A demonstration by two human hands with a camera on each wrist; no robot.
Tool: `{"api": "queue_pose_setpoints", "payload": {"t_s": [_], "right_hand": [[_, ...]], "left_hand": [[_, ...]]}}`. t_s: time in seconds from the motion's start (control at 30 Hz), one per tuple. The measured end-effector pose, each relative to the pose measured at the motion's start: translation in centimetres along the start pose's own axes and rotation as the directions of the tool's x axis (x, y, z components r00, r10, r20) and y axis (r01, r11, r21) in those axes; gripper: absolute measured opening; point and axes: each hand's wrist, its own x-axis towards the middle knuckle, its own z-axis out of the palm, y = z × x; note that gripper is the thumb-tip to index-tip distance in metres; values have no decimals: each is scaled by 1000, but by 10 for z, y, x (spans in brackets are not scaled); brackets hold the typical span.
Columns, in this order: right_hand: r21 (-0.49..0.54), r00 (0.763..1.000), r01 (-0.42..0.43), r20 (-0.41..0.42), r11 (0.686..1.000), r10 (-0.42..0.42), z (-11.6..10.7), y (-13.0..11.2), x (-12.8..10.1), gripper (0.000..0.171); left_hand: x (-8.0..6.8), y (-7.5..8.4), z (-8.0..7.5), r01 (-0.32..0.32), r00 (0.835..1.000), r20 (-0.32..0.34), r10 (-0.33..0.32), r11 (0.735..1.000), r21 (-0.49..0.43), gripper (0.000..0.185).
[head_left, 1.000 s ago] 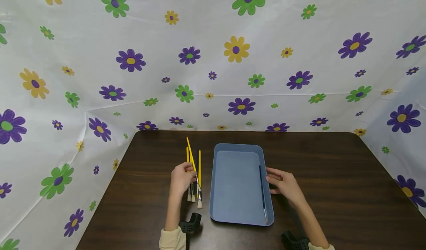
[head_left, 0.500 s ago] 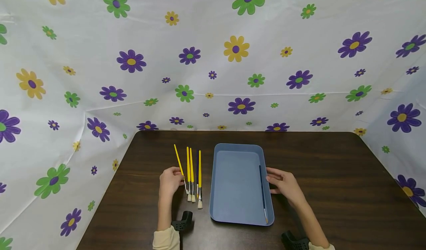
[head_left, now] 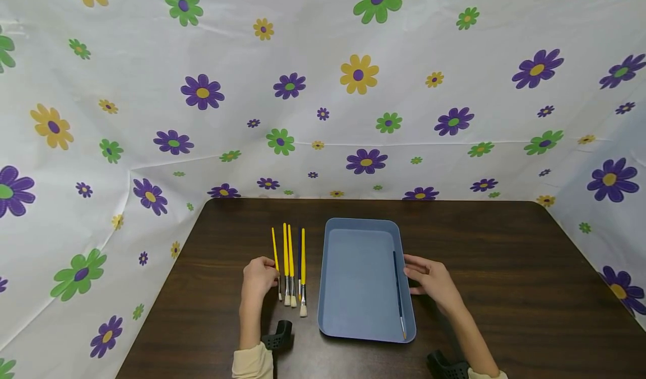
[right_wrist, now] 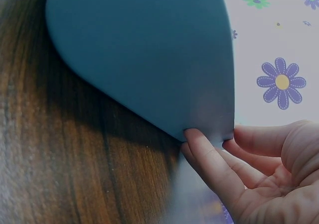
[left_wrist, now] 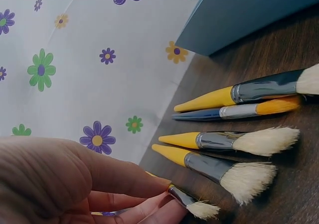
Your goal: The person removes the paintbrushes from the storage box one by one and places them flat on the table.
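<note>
My left hand [head_left: 258, 278] pinches a small yellow paintbrush [head_left: 275, 247] between thumb and fingertips. In the left wrist view the held brush's pale bristles [left_wrist: 203, 210] point down beside the table surface. Right of it lie several brushes in a loose row: yellow-handled flat brushes [head_left: 291, 255] and a dark blue brush [left_wrist: 197, 114] with orange bristles. My right hand [head_left: 431, 278] holds the right side of a blue-grey tray [head_left: 360, 306], its fingertips and thumb at the tray's wall. Inside the tray, along that side, lies a thin dark paintbrush [head_left: 397, 289].
Everything stands on a dark wooden table [head_left: 504, 278]. A white cloth with printed flowers [head_left: 323, 76] hangs behind the table and along its sides. Black wrist mounts [head_left: 277, 336] sit on both wrists.
The left hand has carried the small yellow brush leftward from over the row to its left end. There the brush has swung nearly parallel with the others. Right hand and tray stay put.
</note>
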Motion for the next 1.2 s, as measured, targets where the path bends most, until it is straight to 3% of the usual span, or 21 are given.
{"api": "queue_pose_setpoints", "payload": {"t_s": [0.47, 0.9, 0.97, 1.1, 1.2], "right_hand": [[-12, 1000, -5, -9, 1000, 5, 1, 3, 1, 48], [-4, 1000, -2, -4, 1000, 2, 0, 2, 1, 48], [-5, 1000, -3, -5, 1000, 3, 0, 2, 1, 49], [-3, 1000, -8, -7, 1000, 8, 0, 2, 1, 49], [2, 1000, -9, -6, 1000, 9, 0, 1, 1, 49]], "left_hand": [[0, 0, 0, 21, 1000, -2, -21, 1000, -4, 24], [0, -1, 1, -44, 992, -117, 56, 994, 101, 22], [0, 3, 2, -64, 983, -164, 82, 992, 113, 23], [-3, 16, 11, -151, 949, -267, 167, 985, 80, 24], [-7, 26, 21, -221, 929, -294, 224, 974, 44, 23]]}}
